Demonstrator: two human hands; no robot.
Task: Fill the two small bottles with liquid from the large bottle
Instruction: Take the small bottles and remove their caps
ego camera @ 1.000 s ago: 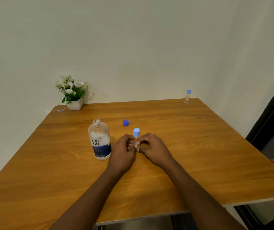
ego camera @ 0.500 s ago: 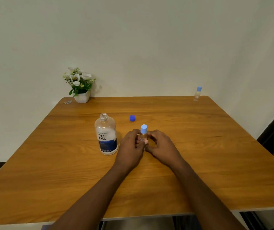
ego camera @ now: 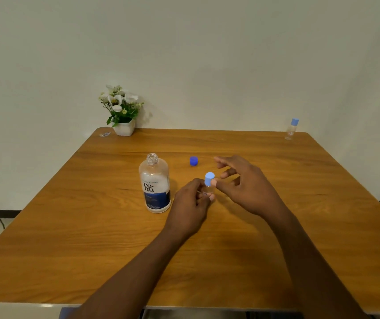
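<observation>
The large clear bottle (ego camera: 155, 185) with a blue-and-white label stands uncapped at the table's middle. Its dark blue cap (ego camera: 193, 161) lies behind it to the right. My left hand (ego camera: 190, 204) grips the body of a small clear bottle (ego camera: 208, 189) with a light blue cap, just right of the large bottle. My right hand (ego camera: 245, 183) hovers beside it with fingers spread; its thumb tip touches the light blue cap. A second small bottle (ego camera: 291, 129), capped in light blue, stands at the far right corner.
A white pot of artificial flowers (ego camera: 121, 111) sits at the far left of the wooden table (ego camera: 92, 238), with a small clear wrapper (ego camera: 104, 134) beside it. The wall runs close behind the table's far edge.
My right hand has let go of the small bottle's body and opened, its fingers lifting up and to the right. My left hand keeps its grip on the bottle.
</observation>
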